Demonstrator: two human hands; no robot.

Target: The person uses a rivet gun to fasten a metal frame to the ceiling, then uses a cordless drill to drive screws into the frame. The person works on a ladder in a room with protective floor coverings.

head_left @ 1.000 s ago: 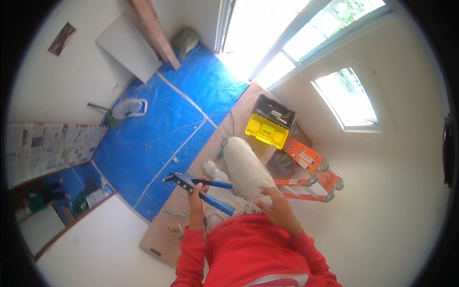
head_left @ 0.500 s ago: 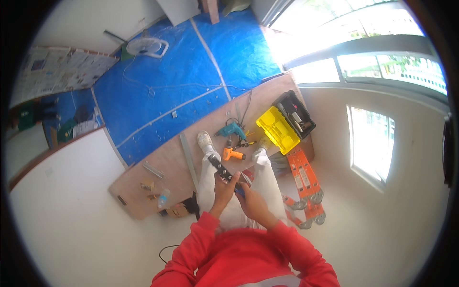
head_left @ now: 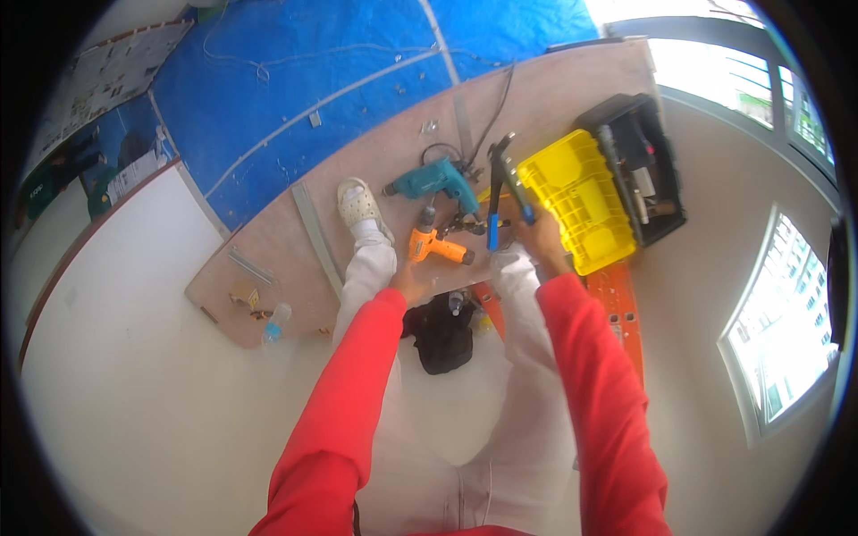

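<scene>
My right hand (head_left: 545, 239) grips the hand riveter (head_left: 493, 228), with black metal arms and blue handles, beside the open yellow-lidded toolbox (head_left: 575, 204). My left hand (head_left: 410, 280) reaches down just below the orange drill (head_left: 427, 244); its fingers are mostly hidden, so I cannot tell whether it touches the drill. A teal corded drill (head_left: 430, 183) lies behind the orange one on the pinkish wooden platform (head_left: 268, 223). My left foot, in a cream clog (head_left: 357, 204), rests on that platform.
A blue sheet (head_left: 286, 80) covers the floor beyond the platform. An orange ladder (head_left: 619, 313) lies below the toolbox. A black bag (head_left: 442, 348) is beneath me, a plastic bottle (head_left: 275, 326) at the platform's left. A person in dark green (head_left: 43, 192) is at far left; windows (head_left: 778, 313) are right.
Both hands held the riveter together in front of me; now they are apart and reach forward and down, the riveter in my right. The view has tilted down toward the platform.
</scene>
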